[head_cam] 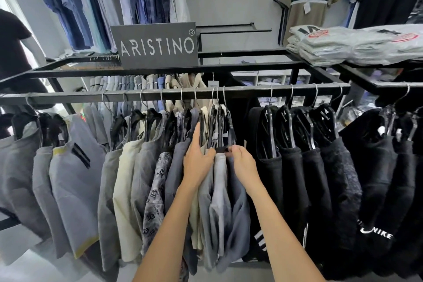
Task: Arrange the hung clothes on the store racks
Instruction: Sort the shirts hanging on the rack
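A black metal rail (247, 90) carries a row of shirts on black hangers. Grey, cream and patterned shirts (137, 178) hang left of the middle, and black shirts (320, 167) hang to the right. My left hand (198, 162) lies flat against a slate-blue shirt (175, 171), fingers pushed between the hangers. My right hand (240, 160) pinches the black shoulder of a hanger (220, 149) that holds a light grey shirt (220, 190). A gap separates this middle bunch from the black shirts.
A grey ARISTINO sign (156, 44) stands on the rack's top frame. Folded bagged shirts (343, 43) are stacked on the shelf at right. More shirts hang on the back wall (109, 2). A mannequin in black (13, 48) stands at far left.
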`<control>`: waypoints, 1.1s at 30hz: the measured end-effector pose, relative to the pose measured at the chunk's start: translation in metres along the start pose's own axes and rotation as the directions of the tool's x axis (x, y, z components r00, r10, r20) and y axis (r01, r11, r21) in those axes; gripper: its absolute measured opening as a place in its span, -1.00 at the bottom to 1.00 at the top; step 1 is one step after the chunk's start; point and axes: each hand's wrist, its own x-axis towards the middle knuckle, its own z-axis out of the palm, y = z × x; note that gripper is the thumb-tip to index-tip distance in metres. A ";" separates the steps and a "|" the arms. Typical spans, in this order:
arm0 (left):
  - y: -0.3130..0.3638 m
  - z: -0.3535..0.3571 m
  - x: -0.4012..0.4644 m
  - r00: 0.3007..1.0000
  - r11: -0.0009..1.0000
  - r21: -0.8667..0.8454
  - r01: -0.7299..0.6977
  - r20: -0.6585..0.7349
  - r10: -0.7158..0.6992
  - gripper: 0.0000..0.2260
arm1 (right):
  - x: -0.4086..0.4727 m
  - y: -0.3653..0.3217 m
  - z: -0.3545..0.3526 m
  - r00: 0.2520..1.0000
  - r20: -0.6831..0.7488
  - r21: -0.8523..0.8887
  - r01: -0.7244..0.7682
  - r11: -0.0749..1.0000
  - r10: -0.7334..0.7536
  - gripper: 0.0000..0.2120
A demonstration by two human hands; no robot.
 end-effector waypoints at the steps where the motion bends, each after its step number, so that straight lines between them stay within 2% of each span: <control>1: 0.000 0.001 -0.001 1.000 1.000 -0.006 -0.006 -0.007 0.006 -0.32 | -0.001 0.000 0.000 1.000 0.001 0.005 -0.002 1.000 0.002 -0.68; 6: -0.001 0.001 -0.001 0.998 0.999 0.017 -0.051 -0.021 0.051 -0.56 | 0.004 0.002 0.000 0.999 0.029 0.057 -0.026 0.998 0.024 -0.77; 9: -0.003 0.000 0.002 0.999 0.999 0.024 -0.046 -0.013 0.046 -0.65 | 0.007 0.005 -0.007 0.991 0.090 0.217 -0.120 0.969 0.103 -0.80; 11: -0.006 -0.001 0.005 1.000 0.999 0.040 0.004 0.007 -0.004 -0.67 | 0.006 0.005 -0.011 0.985 0.124 0.299 -0.156 0.941 0.123 -0.81; 17: -0.017 -0.001 0.013 0.999 0.998 0.057 0.017 0.035 -0.019 -0.64 | 0.000 0.003 -0.008 0.978 0.149 0.335 -0.186 0.924 0.143 -0.75; 19: -0.019 0.000 0.014 0.999 0.997 0.072 0.029 0.037 -0.032 -0.69 | -0.001 0.002 -0.008 0.975 0.158 0.349 -0.205 0.915 0.158 -0.75; 22: -0.013 -0.007 0.017 0.991 0.988 -0.121 0.098 0.105 -0.086 -0.84 | -0.002 0.001 -0.010 0.973 0.159 0.372 -0.218 0.902 0.169 -0.75; 24: -0.004 -0.016 0.021 0.973 0.959 -0.227 0.170 0.192 -0.127 -0.82 | -0.003 -0.001 -0.010 0.971 0.140 0.401 -0.235 0.886 0.194 -0.77; 27: -0.005 -0.029 0.027 0.952 0.964 -0.175 0.202 0.268 -0.151 -0.77 | -0.005 -0.003 -0.008 0.966 0.133 0.440 -0.256 0.860 0.220 -0.77; 33: -0.012 -0.038 0.027 0.949 0.974 -0.149 0.169 0.292 -0.120 -0.75 | -0.009 -0.006 -0.003 0.963 0.144 0.482 -0.268 0.834 0.226 -0.79</control>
